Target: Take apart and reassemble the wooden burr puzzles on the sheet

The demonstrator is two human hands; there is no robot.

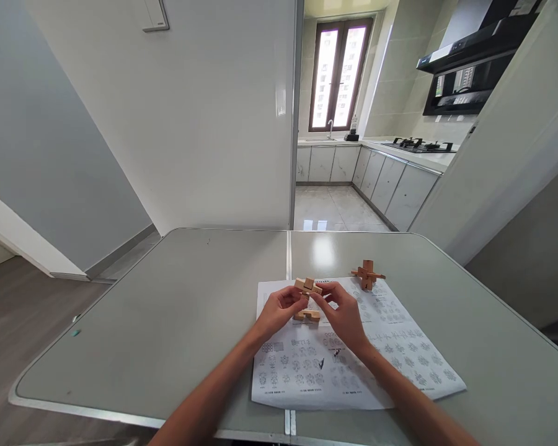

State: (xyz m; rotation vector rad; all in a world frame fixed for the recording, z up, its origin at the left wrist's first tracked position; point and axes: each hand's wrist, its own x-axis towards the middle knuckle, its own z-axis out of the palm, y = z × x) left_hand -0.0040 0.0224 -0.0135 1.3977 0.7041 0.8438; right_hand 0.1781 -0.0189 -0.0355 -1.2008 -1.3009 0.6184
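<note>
Both hands meet over a printed sheet (297, 393), holding a partly joined wooden burr puzzle (309, 285) made of pale notched pieces. My left hand (279, 310) pinches it from the left, thumb and fingers closed on the wood. From the other side my right hand (344, 313) grips it between thumb and fingertips. Just below the fingers, a loose notched wooden piece (307, 316) lies on the paper. Fingers cover part of the held puzzle, so how its pieces interlock is partly hidden.
A darker, assembled wooden cross puzzle (367, 274) stands at the sheet's upper right edge. The grey folding table (167, 322) has a metal seam (289, 255) down its middle. Beyond it, a doorway opens onto a kitchen with a gas hob (418, 146).
</note>
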